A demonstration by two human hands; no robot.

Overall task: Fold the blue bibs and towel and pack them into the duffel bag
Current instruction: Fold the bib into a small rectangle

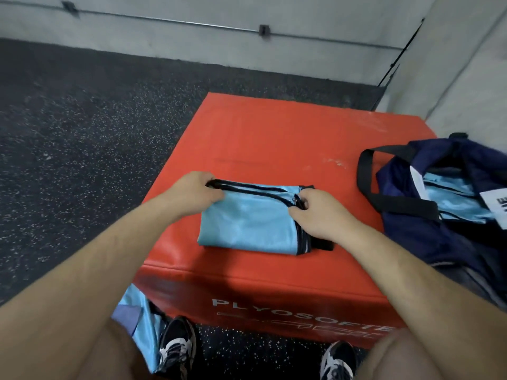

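Loose cloth (142, 319) beside left shoe (177, 349), looks unfolded. Folded bib (247, 223) on red box (274, 133); left hand (192, 193) pinches far-left corner, right hand (321, 215) pinches right trim. Bag (439, 229) open at right, blue fabric inside. Risk: lifted by edges, slippery layers may unfold.

Your left hand (192, 192) pinches the far left corner of a folded light-blue bib (247, 226) at its black trim, while your right hand (318, 215) pinches the bunched right edge. The bib lies flat on a red plyo box (274, 138). At the box's right end sits an open navy duffel bag (411, 237), its black strap (365, 176) looping towards the bib; more blue fabric (450, 193) and a white tag (493, 204) show inside. Another blue cloth (142, 319) hangs beside your left shoe (175, 349) above the speckled floor (82, 133).
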